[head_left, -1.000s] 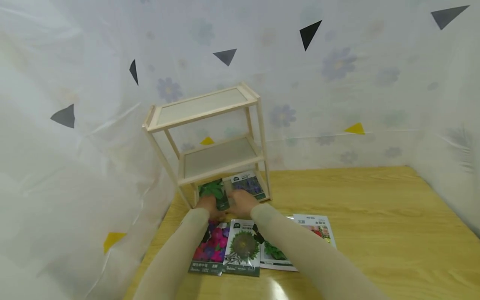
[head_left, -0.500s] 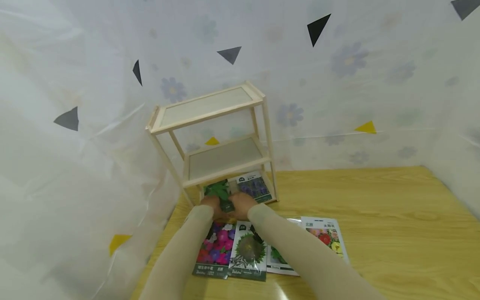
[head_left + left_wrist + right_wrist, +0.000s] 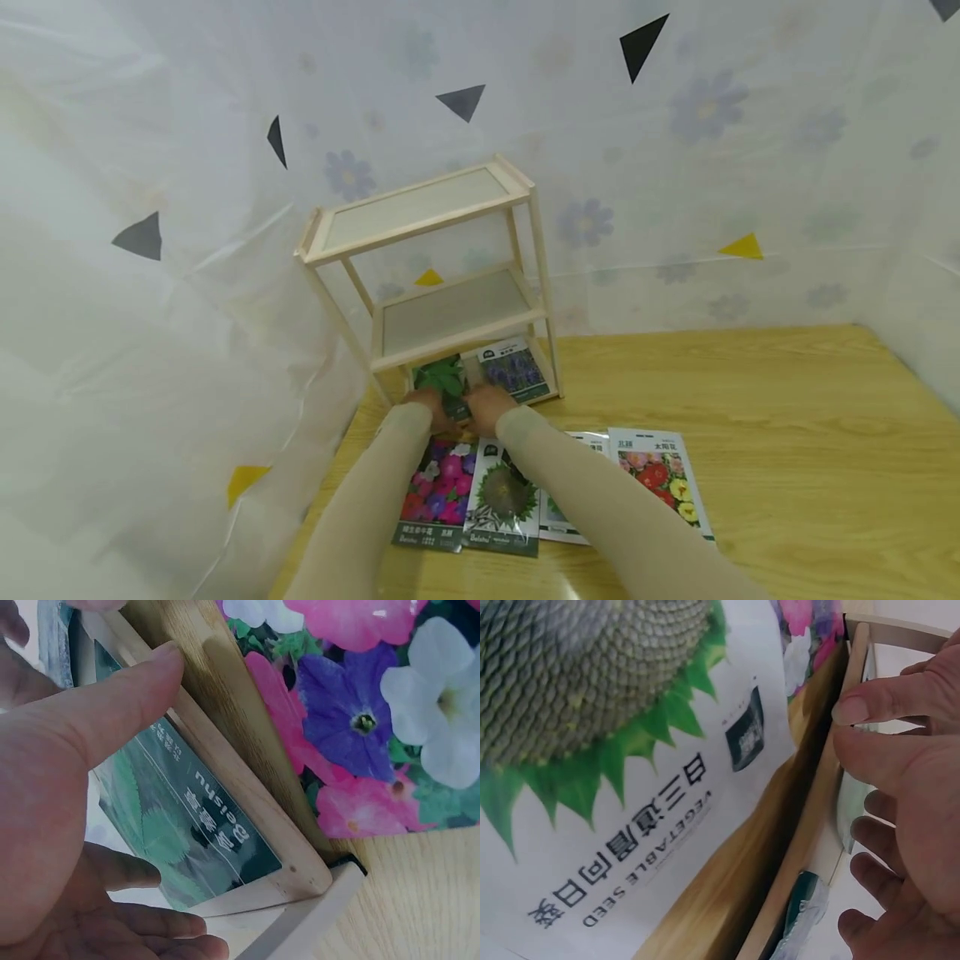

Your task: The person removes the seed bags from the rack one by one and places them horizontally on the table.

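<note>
A green-leaf seed packet (image 3: 444,375) lies on the bottom shelf of a small wooden rack (image 3: 450,218), just inside its front rail. My left hand (image 3: 426,407) is at the packet's left end. In the left wrist view its thumb (image 3: 142,694) extends over the packet and the other fingers are spread. My right hand (image 3: 489,408) is at the packet's right side; the right wrist view shows its fingers loosely bent, with its thumb close to the left thumb at the rail. To the right on the same shelf lies a purple-flower seed packet (image 3: 514,372).
Before the rack, a petunia packet (image 3: 442,492), a sunflower packet (image 3: 502,500), a partly hidden packet (image 3: 555,527) and a red-and-yellow flower packet (image 3: 663,479) lie on the wooden table (image 3: 810,450). White patterned sheeting (image 3: 675,167) hangs behind and at the left.
The head view has shifted slightly, so the rack and packets appear farther right. Both hands stay at the green-leaf packet on the bottom shelf, with little visible movement.
</note>
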`<state>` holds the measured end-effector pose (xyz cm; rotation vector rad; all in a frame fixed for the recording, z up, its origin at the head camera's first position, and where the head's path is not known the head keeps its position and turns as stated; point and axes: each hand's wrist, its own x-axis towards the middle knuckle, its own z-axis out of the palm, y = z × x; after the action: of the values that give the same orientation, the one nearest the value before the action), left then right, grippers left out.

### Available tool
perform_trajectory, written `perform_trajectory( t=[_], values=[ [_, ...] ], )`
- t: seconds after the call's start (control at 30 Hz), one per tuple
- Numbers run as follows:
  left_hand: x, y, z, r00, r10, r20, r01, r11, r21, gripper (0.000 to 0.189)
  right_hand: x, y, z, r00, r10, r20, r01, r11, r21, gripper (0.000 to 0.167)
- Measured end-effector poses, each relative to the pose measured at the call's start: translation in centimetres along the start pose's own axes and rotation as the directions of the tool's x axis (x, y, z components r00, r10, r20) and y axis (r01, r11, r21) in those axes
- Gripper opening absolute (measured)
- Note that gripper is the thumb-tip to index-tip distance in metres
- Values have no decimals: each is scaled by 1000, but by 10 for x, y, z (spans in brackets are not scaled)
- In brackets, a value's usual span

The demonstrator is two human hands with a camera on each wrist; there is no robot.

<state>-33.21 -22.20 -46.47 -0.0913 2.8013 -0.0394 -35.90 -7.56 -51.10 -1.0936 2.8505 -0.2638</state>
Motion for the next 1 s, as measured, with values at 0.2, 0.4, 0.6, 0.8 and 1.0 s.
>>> perform_trajectory(
  t=[0.2,0.4,0.6,0.8,1.0],
  values=[
    [3,1,1,997,-46,55,48,997,-53,81,-2,2,5,998,38,47,-38,999,-5,48],
    [8,0,5,995,-49,87,55,996,-69,76,-3,1,10,998,35,51,-35,999,-1,42],
    [5,2,1,996,-47,79,52,997,-65,68,-3,2,11,998,49,28,-50,998,33,34],
    [0,4,-2,999,-14,50,16,999,-45,64,-5,1,7,999,51,3,-51,996,78,28],
    [-1,4,-3,999,9,53,-6,998,-57,67,-4,3,11,996,75,-45,-59,958,282,33]
  ],
)
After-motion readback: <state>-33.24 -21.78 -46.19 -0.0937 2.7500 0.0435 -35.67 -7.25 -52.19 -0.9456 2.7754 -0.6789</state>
